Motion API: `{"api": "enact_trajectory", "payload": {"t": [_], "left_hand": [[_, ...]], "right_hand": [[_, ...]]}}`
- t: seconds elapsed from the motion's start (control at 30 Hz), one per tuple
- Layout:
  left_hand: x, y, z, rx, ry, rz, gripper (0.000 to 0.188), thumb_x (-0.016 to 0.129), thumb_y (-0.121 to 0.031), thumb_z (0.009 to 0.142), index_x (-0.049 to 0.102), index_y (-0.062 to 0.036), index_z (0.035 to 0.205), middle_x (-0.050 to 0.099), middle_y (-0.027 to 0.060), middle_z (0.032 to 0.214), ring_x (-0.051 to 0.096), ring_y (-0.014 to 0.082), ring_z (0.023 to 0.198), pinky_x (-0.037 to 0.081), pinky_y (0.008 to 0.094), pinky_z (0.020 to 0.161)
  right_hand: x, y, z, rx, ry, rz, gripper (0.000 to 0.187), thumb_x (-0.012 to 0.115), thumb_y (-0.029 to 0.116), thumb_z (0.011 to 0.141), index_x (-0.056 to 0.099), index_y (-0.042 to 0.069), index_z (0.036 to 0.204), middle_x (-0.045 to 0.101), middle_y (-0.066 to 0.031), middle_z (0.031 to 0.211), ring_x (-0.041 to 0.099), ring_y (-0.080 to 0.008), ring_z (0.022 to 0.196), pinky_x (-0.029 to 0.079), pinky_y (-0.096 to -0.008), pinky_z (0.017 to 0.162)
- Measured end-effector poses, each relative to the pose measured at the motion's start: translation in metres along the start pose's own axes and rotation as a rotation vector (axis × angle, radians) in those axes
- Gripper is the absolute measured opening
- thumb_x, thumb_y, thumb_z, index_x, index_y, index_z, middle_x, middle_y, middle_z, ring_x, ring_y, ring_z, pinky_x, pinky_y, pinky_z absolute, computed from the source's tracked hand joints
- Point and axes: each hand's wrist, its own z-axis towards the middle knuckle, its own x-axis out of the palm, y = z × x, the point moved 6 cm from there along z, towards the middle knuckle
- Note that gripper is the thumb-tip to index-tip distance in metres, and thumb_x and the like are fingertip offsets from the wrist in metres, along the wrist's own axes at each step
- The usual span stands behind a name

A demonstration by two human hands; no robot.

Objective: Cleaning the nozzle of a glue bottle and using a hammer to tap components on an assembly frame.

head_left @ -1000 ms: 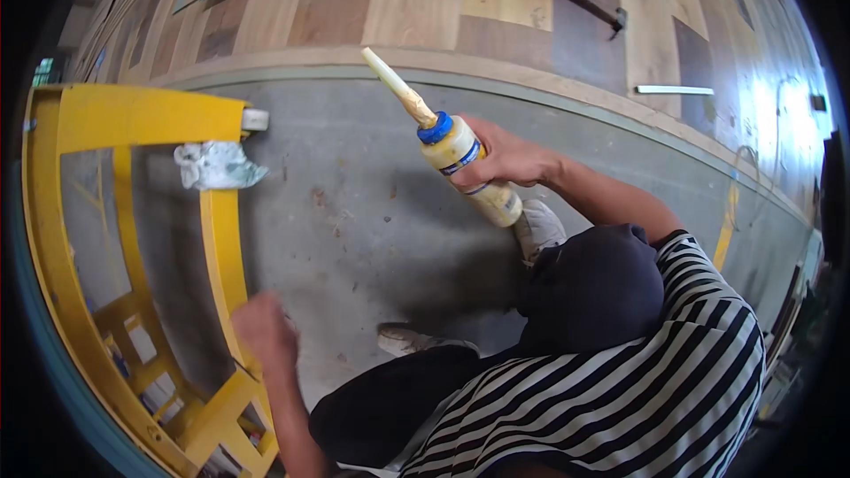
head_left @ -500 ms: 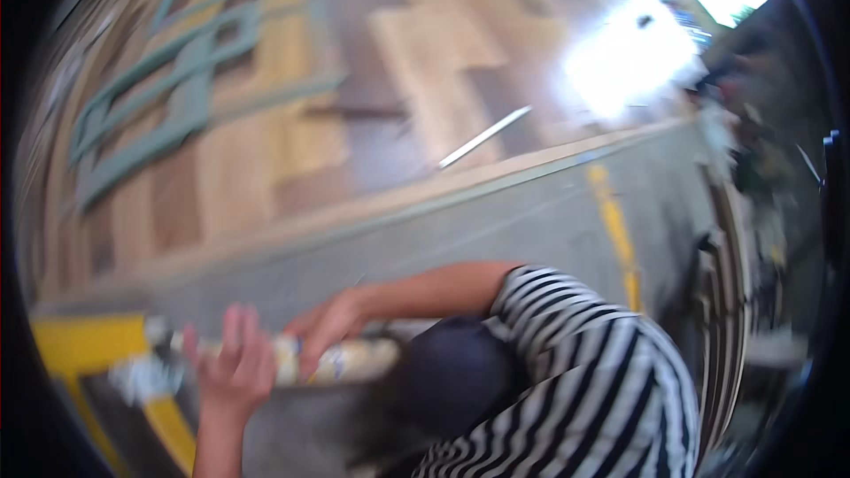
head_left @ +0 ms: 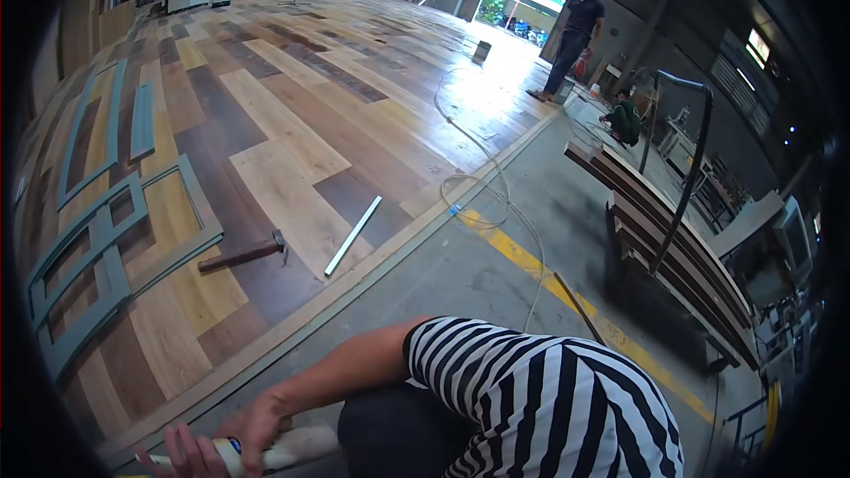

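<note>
My right hand (head_left: 262, 429) reaches in from a striped sleeve at the bottom left and is closed around a pale, tube-shaped container (head_left: 305, 445). It carries a small yellow and dark blue marking, and its contents cannot be made out. The fingers of my left hand (head_left: 188, 456) bend over its left end, where a whitish tip pokes out; the rest of that hand is cut off by the lower edge. A dark rounded shape, perhaps my knee (head_left: 390, 429), hides the tube's right end.
On the raised plank floor lie a hammer (head_left: 243, 252), a white strip (head_left: 352, 236) and grey-green frames (head_left: 115, 270). A hose (head_left: 509, 204) crosses the yellow line (head_left: 513, 252). Boards sit on a cart (head_left: 673, 257) at right; one person (head_left: 580, 31) stands and another (head_left: 624, 119) crouches beyond.
The view has lifted and sharpened, showing more of the hall. My hands now sit lower in the picture, and my left fingers, earlier raised and spread, bend over the tube's end.
</note>
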Motion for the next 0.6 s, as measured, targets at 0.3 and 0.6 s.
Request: {"api": "enact_trajectory", "payload": {"t": [0.3, 0.6], "left_hand": [[-0.009, -0.041, 0.001, -0.045, 0.259, -0.395, 0.011, 0.058, -0.01, 0.085, 0.065, -0.0018, 0.082, 0.07, 0.0213, 0.102, 0.066, 0.0351, 0.108, 0.028, 0.0677, 0.114], [-0.008, -0.037, -0.029, -0.211, 0.714, -0.598, 0.012, 0.063, -0.017, 0.079, 0.064, -0.0045, 0.08, 0.068, 0.0229, 0.086, 0.069, 0.0344, 0.099, 0.03, 0.0629, 0.116]], "right_hand": [[0.01, -0.064, 0.01, 0.086, 0.066, -0.053, 0.049, 0.084, 0.021, 0.072, 0.064, 0.001, 0.112, 0.069, -0.0112, 0.096, 0.068, -0.022, 0.081, 0.056, -0.0393, 0.068], [0.032, -0.059, 0.022, 0.046, 0.063, -0.257, 0.042, 0.083, 0.022, 0.066, 0.068, 0.002, 0.1, 0.07, -0.0072, 0.089, 0.066, -0.0188, 0.081, 0.053, -0.0356, 0.073]]}}
